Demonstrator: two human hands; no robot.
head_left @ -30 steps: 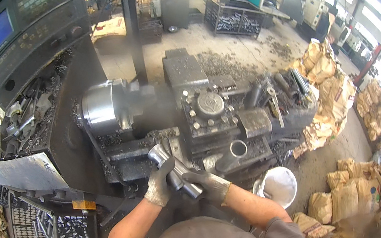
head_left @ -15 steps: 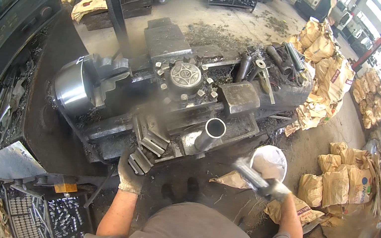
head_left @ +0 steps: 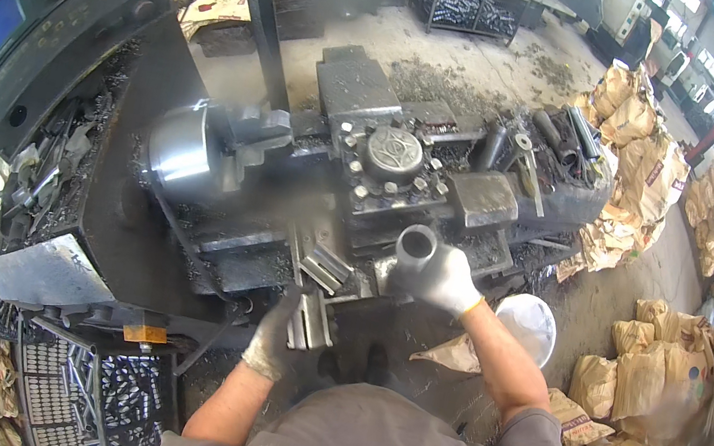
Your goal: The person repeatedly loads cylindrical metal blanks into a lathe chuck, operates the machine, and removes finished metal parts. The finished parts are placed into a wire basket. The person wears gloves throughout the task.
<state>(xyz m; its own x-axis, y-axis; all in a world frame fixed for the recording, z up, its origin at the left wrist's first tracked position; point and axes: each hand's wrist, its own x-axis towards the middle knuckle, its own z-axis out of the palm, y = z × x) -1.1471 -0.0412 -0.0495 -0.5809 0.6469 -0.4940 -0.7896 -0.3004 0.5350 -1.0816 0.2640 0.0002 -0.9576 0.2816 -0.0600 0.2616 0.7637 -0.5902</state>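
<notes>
My gloved right hand [head_left: 451, 281] is closed around an upright metal tube [head_left: 416, 241], whose open round mouth faces up beside the lathe carriage; its lower part is blurred. At the near edge of the machine, my gloved left hand [head_left: 272, 336] grips the side of a grooved metal block [head_left: 313, 320], which looks like a chuck jaw. A second grooved block [head_left: 326, 268] lies tilted just beyond it. Farther back sits the bolted tool post [head_left: 394, 155] with its round cap. Left of that is the shiny lathe chuck [head_left: 180, 151] with stepped jaws.
A white bucket [head_left: 528, 327] stands on the floor under my right forearm. Paper sacks [head_left: 636, 364] are piled to the right. Tubes and tools [head_left: 570, 136] rest on the machine's far right end. A crate of small metal parts [head_left: 122, 411] is at lower left.
My right hand has come left from beside the bucket onto the tube; the metal piece it held no longer shows in it. The tube has shifted left. My left hand stays at its block.
</notes>
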